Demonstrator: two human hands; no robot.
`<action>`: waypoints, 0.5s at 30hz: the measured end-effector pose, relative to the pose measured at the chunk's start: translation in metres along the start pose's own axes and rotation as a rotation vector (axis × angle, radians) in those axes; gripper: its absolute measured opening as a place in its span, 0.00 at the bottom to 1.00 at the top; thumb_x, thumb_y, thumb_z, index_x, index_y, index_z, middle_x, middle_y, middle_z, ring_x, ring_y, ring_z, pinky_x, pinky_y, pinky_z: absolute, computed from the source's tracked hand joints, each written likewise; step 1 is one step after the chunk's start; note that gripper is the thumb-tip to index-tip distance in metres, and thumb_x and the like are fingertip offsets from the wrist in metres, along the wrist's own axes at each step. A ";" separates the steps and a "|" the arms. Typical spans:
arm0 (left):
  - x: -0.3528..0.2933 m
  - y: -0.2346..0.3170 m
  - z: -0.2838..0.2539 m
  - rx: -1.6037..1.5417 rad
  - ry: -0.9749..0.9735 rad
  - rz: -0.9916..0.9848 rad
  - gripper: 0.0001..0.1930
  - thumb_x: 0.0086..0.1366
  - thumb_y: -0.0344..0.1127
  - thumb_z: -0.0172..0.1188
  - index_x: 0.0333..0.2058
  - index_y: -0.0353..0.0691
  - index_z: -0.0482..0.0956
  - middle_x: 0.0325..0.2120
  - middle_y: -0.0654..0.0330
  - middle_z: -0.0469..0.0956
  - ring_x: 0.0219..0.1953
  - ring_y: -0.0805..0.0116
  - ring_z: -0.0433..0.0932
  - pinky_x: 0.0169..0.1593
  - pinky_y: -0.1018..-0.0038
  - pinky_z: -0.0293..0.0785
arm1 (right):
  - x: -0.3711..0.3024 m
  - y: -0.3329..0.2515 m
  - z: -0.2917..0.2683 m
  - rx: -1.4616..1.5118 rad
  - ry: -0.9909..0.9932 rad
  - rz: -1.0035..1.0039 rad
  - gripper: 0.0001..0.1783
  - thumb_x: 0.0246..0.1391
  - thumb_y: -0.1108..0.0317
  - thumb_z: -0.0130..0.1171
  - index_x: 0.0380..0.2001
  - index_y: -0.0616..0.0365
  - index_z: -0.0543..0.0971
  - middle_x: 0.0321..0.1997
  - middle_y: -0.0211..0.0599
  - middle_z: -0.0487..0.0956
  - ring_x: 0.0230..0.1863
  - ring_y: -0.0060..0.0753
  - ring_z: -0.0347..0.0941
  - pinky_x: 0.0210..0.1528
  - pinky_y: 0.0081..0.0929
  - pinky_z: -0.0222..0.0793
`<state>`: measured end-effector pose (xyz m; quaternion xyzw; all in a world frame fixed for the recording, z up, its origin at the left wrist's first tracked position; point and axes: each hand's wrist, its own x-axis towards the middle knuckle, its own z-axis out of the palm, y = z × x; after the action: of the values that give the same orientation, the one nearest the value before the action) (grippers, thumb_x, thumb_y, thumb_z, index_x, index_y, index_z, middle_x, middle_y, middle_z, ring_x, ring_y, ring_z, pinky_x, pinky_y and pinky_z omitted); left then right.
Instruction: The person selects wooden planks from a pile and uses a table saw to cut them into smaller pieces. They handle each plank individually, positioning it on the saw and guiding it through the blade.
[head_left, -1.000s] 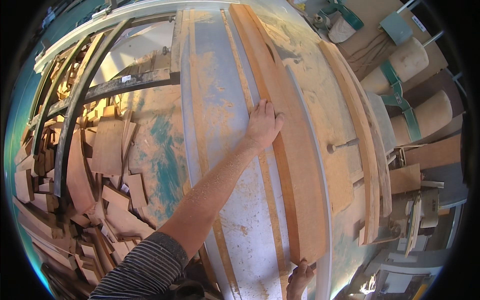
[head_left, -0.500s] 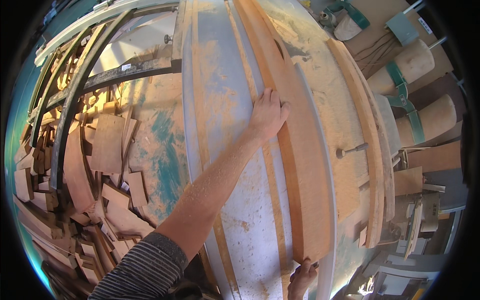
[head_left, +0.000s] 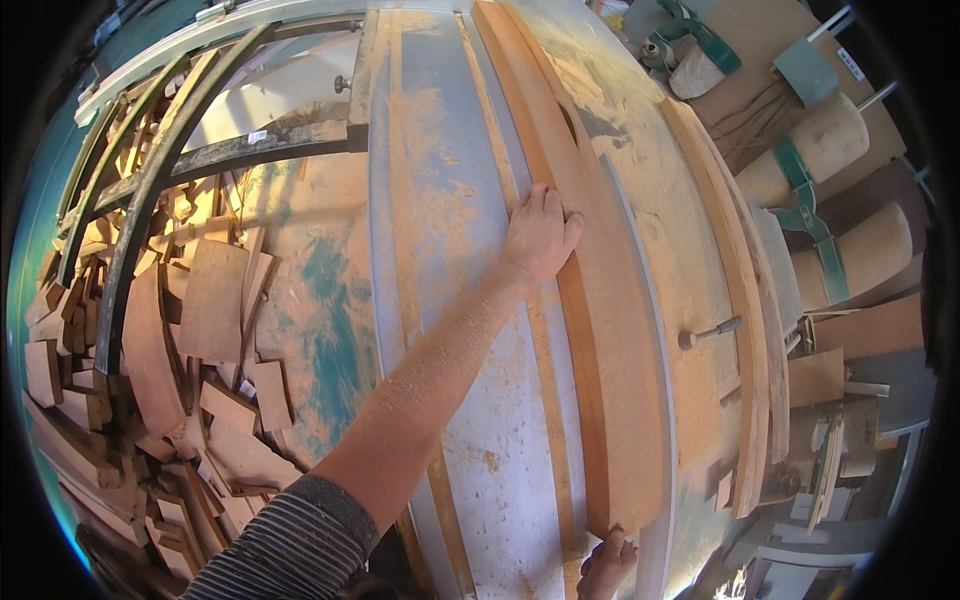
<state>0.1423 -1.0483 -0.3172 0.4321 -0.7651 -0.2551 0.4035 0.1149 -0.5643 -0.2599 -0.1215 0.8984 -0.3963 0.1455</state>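
A long orange-brown wooden board [head_left: 625, 400] lies lengthwise on the pale metal machine table [head_left: 500, 400], along a straight raised strip [head_left: 645, 290] on its right. Across the table reaches my left arm in a grey striped sleeve. My left hand [head_left: 542, 235] is closed on the board's left edge, fingers bent against the side and thumb toward the top. At the board's near end my right hand [head_left: 607, 567] has its fingers curled against the end; part of that hand is hidden. Toward the board's far end there is a narrow dark slot. Sawdust coats much of the table.
Wood offcuts [head_left: 215, 300] lie heaped at left below a dark metal frame [head_left: 150, 210]. On the right are a handled lever [head_left: 710, 332], another long timber piece [head_left: 730, 270] and dust-collection hoses [head_left: 865, 255] with green bands.
The view has shifted slightly, so the right side sits lower in the picture. Both hands stay on the board, with no clear sliding of it along the strip.
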 end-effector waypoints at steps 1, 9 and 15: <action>0.002 -0.003 0.001 -0.004 0.003 -0.001 0.20 0.71 0.39 0.48 0.48 0.23 0.70 0.47 0.41 0.70 0.54 0.44 0.69 0.62 0.53 0.68 | 0.000 -0.002 0.001 0.003 -0.010 0.006 0.24 0.68 0.50 0.50 0.34 0.60 0.83 0.16 0.18 0.62 0.15 0.12 0.55 0.15 0.21 0.49; 0.016 -0.022 -0.001 0.346 -0.011 0.285 0.09 0.64 0.30 0.56 0.40 0.31 0.77 0.43 0.45 0.71 0.51 0.48 0.71 0.55 0.58 0.74 | 0.010 0.001 0.000 -0.037 -0.097 0.176 0.25 0.68 0.50 0.50 0.39 0.62 0.84 0.18 0.20 0.65 0.15 0.13 0.57 0.16 0.21 0.52; 0.027 -0.033 -0.002 0.390 0.096 0.314 0.06 0.59 0.27 0.61 0.37 0.40 0.80 0.40 0.49 0.73 0.50 0.51 0.71 0.51 0.62 0.76 | 0.002 -0.022 0.020 0.077 -0.012 0.083 0.23 0.69 0.50 0.54 0.24 0.54 0.69 0.15 0.22 0.62 0.12 0.16 0.54 0.12 0.22 0.48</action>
<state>0.1510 -1.0883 -0.3303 0.3893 -0.8375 -0.0158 0.3832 0.1224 -0.5929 -0.2571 -0.0808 0.8858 -0.4234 0.1719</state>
